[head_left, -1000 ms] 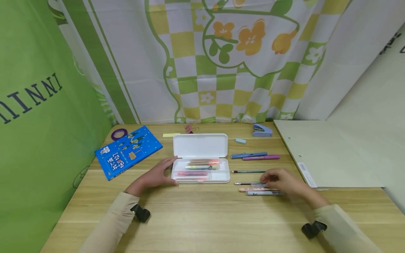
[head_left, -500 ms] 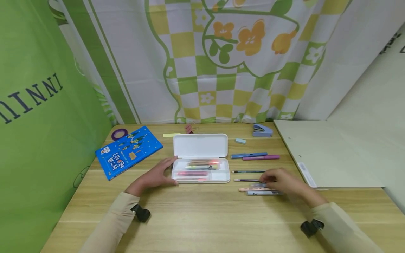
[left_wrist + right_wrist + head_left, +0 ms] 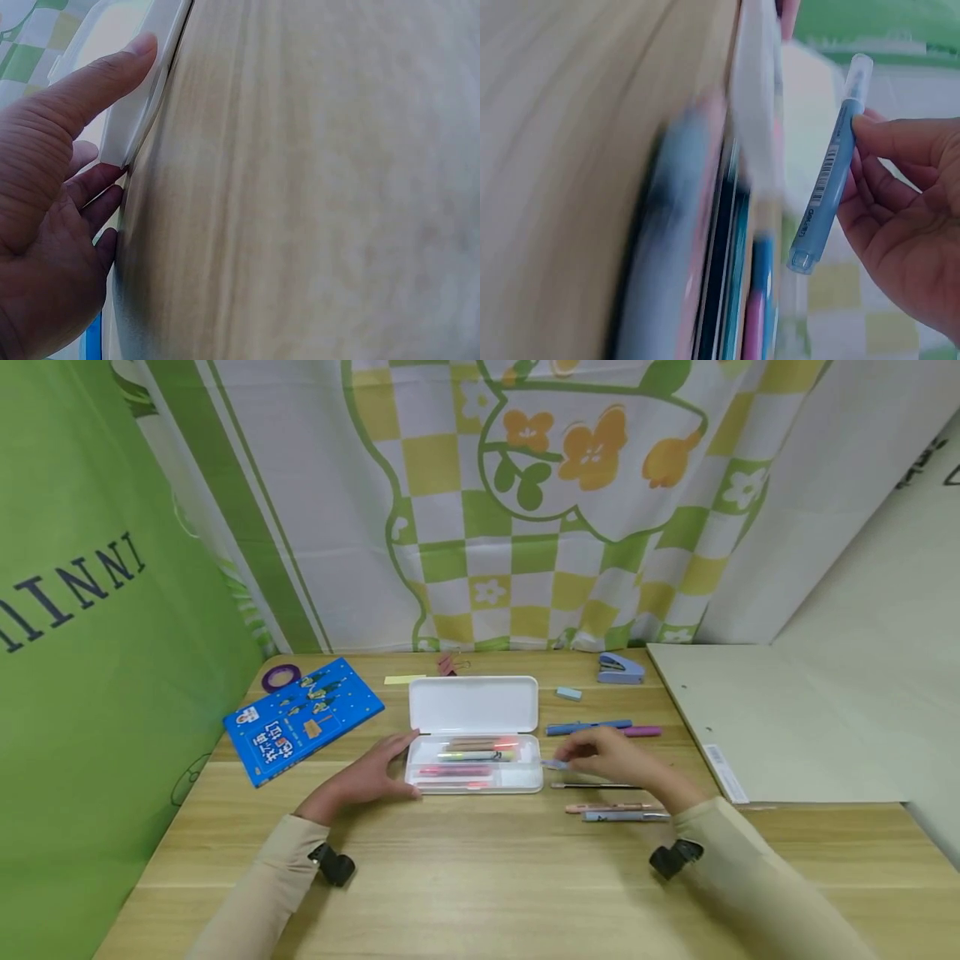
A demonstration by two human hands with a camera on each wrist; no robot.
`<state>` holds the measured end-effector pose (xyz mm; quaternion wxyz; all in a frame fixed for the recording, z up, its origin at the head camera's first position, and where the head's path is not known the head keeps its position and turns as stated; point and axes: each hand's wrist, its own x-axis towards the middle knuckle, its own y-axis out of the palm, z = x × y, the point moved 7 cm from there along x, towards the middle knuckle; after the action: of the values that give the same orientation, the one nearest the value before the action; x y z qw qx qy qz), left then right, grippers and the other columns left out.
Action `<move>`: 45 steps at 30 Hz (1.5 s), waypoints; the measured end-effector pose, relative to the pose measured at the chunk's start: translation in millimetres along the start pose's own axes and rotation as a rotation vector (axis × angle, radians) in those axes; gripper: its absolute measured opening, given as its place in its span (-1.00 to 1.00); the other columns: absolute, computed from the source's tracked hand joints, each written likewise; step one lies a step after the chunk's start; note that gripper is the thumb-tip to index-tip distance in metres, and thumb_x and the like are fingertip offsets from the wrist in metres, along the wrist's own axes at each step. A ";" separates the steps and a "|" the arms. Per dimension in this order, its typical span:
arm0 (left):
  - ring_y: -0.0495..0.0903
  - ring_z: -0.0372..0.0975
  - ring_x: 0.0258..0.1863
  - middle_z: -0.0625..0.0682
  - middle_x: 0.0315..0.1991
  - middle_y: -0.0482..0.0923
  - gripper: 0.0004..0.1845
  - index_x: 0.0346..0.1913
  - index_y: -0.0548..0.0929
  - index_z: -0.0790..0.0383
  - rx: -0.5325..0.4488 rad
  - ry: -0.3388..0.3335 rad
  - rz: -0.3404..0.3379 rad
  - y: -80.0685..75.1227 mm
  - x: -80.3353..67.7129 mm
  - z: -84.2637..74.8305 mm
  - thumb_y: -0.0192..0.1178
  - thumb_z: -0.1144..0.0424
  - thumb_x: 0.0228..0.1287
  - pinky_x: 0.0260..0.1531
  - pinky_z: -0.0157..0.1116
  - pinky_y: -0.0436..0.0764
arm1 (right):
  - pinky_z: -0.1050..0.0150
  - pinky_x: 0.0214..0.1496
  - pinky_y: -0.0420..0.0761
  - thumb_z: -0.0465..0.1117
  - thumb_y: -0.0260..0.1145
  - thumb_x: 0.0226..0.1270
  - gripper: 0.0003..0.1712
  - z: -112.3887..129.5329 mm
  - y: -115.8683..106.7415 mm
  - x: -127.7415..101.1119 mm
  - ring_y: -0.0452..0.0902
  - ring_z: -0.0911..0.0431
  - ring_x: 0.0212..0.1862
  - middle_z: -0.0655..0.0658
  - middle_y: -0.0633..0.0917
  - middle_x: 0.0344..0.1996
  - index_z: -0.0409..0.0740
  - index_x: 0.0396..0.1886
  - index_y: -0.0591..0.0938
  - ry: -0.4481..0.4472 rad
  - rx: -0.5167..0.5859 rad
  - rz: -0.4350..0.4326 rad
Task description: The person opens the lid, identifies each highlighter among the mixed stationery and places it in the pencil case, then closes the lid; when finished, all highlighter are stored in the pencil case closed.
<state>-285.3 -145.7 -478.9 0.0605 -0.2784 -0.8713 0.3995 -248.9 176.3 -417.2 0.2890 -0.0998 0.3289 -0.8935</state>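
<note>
- Pale blue plastic is what is being pinched: a light-blue pen (image 3: 831, 161) is held between the thumb and fingertips of the right hand (image 3: 611, 757), lifted clear of the desk (image 3: 480, 877).
- The pen is carried just beside the right end of the white pencil case (image 3: 475, 766), with its tip seen at the case's edge in the head view.
- The case is lying open near the middle of the desk, its lid (image 3: 474, 704) folded back toward the far edge; highlighters and pens are packed in the tray.
- The left end of the case is touched by the left hand (image 3: 367, 777): the thumb (image 3: 112, 71) is laid straight along the white rim, the fingers are loosely extended against the near-left corner, and nothing is gripped.
- Toward the near edge from the right hand, a dark pencil (image 3: 596, 786), a peach pen (image 3: 603, 808) and a grey pen (image 3: 626, 817) are lined up on the wood.
- Beyond the hand, a blue pen (image 3: 588, 727) and a purple pen (image 3: 641, 732) are lying, partly hidden by the fingers.
- Toward the far edge, a small eraser (image 3: 568, 693) and a blue stapler (image 3: 619, 669) are seen.
- By the far-left corner, a blue book (image 3: 303, 718) and a purple tape roll (image 3: 281, 677) are placed.
- At the right edge, a pale board (image 3: 765, 727) is resting flat.
</note>
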 end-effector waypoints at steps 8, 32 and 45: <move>-0.01 0.11 0.41 0.20 0.44 0.03 0.09 0.49 0.03 0.14 -0.022 0.011 -0.002 -0.6 -0.1 0.6 0.44 -0.07 -0.03 0.32 0.13 0.08 | 0.36 -0.23 0.58 -0.40 0.27 0.25 -0.87 47.3 49.6 67.2 0.55 0.21 -0.27 -0.07 0.71 -0.31 -0.23 -0.24 0.70 -0.054 0.041 0.049; 0.03 0.11 0.39 0.22 0.42 0.07 0.09 0.48 0.05 0.17 -0.002 0.034 -0.004 -2.5 1.3 -1.2 0.44 -0.06 -0.04 0.32 0.13 0.09 | 0.40 -0.22 0.56 -0.37 0.30 0.23 -0.88 53.1 69.2 103.7 0.57 0.23 -0.28 -0.07 0.72 -0.33 -0.26 -0.26 0.71 -0.043 0.003 -0.011; 0.02 0.12 0.39 0.23 0.42 0.06 0.08 0.49 0.05 0.17 -0.010 0.022 -0.004 0.3 0.2 -0.8 0.44 -0.05 -0.02 0.31 0.15 0.10 | 0.23 -0.20 0.60 -0.33 0.26 0.30 -0.79 1.6 8.0 22.5 0.57 0.07 -0.21 -0.22 0.68 -0.23 -0.37 -0.14 0.63 0.082 0.154 -0.095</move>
<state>-285.1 -144.8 -478.6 0.0694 -0.2814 -0.8732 0.3918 -262.9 157.4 -421.4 0.2393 -0.0560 0.2657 -0.9322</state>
